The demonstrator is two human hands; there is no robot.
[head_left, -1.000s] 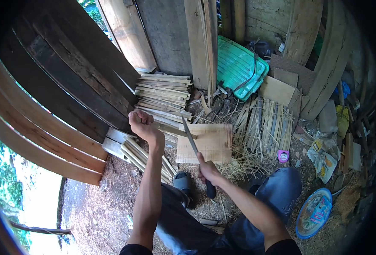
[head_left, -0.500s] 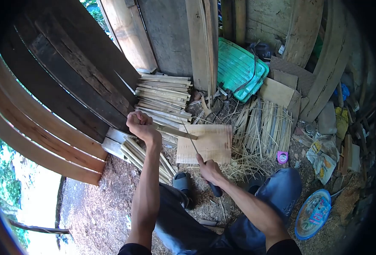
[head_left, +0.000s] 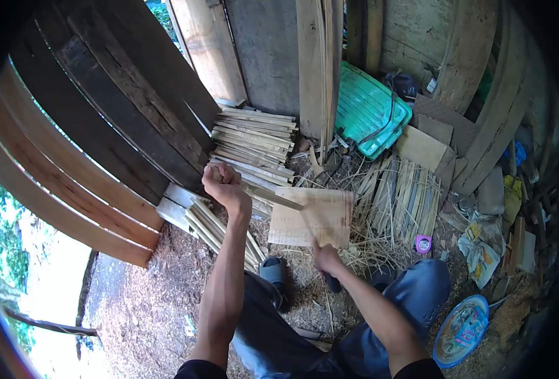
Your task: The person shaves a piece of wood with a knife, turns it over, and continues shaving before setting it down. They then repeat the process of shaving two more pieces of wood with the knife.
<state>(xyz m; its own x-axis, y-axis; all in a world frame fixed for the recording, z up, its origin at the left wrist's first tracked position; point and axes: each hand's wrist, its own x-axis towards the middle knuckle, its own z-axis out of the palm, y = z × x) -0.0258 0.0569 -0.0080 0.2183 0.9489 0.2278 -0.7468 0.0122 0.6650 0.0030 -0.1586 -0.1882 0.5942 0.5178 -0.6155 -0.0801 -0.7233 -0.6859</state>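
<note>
My left hand (head_left: 227, 189) is closed around one end of a thin bamboo strip (head_left: 277, 198). The strip slants down to the right, its far end over a flat wooden board (head_left: 287, 230) on the ground. In my right hand (head_left: 328, 259) is a knife with a dark handle (head_left: 334, 283), gripped near the blade. Its blade (head_left: 308, 225), smeared by motion, points up and left, and its tip overlaps the strip's far end in this view.
Stacked strips (head_left: 254, 140) lie behind the board, with a smaller bundle (head_left: 219, 228) at left. More strips (head_left: 406, 196) and shavings are at right, near a pink tape measure (head_left: 423, 244). A green plastic lid (head_left: 371, 114) leans behind. A blue-rimmed basin (head_left: 440, 344) sits lower right.
The knife blade has moved from across the strip to its far end, and my right hand has shifted slightly right. My left hand keeps its hold. The whole view has shifted a little.
</note>
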